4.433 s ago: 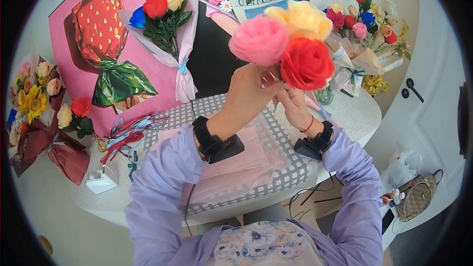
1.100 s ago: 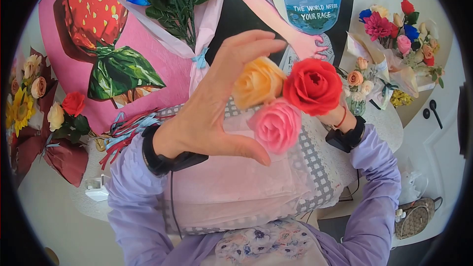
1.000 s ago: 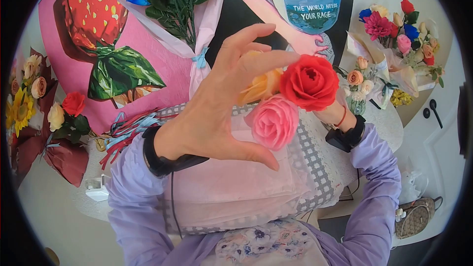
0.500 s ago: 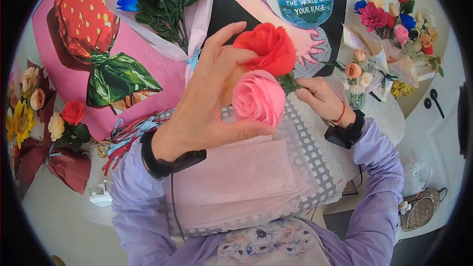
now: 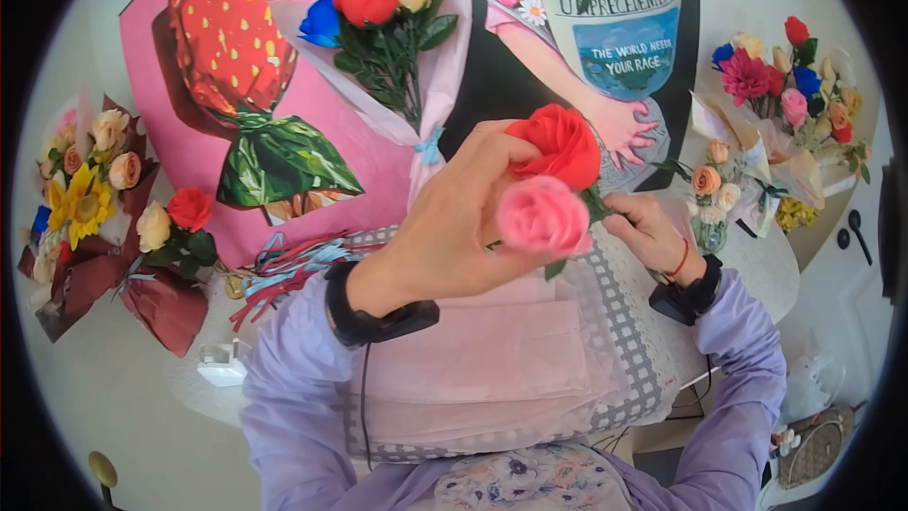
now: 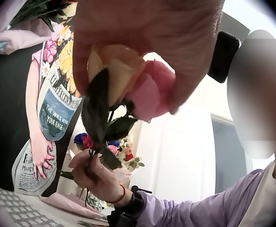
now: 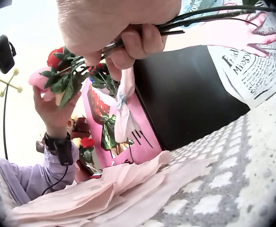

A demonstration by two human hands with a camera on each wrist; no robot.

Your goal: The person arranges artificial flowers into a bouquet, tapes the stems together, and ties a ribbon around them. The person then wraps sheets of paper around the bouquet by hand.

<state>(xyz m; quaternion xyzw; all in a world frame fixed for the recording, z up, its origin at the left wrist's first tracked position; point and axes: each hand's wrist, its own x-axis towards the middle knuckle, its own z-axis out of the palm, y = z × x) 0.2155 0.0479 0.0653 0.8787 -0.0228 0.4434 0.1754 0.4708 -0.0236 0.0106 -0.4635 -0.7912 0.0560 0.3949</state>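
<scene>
In the head view my left hand (image 5: pixel 440 237) curls its fingers and thumb round the heads of three artificial roses held together. The red rose (image 5: pixel 563 151) is on top and the pink rose (image 5: pixel 544 216) below it. The left wrist view shows a pale yellow rose (image 6: pixel 114 71) beside the pink one, between thumb and fingers. Dark green leaves (image 6: pixel 96 106) hang beneath the blooms. My right hand (image 5: pixel 653 232) grips the bunch lower down. Bare stem ends (image 7: pixel 204 18) stick out past its fist in the right wrist view.
Layered pink wrapping sheets (image 5: pixel 473 360) lie on a grey checked cloth (image 5: pixel 619 331) over the white table (image 5: pixel 747 274). Ribbons (image 5: pixel 293 270) and a tape dispenser (image 5: pixel 222 364) are to the left. A wrapped bouquet (image 5: pixel 440 123) leans at the back, a small glass vase (image 5: pixel 709 232) at the right.
Both hands were together just under the blooms earliest on. The right hand moved down the stems; the left spread beside the blooms, then curled round them. The bunch shifted left, then tilted.
</scene>
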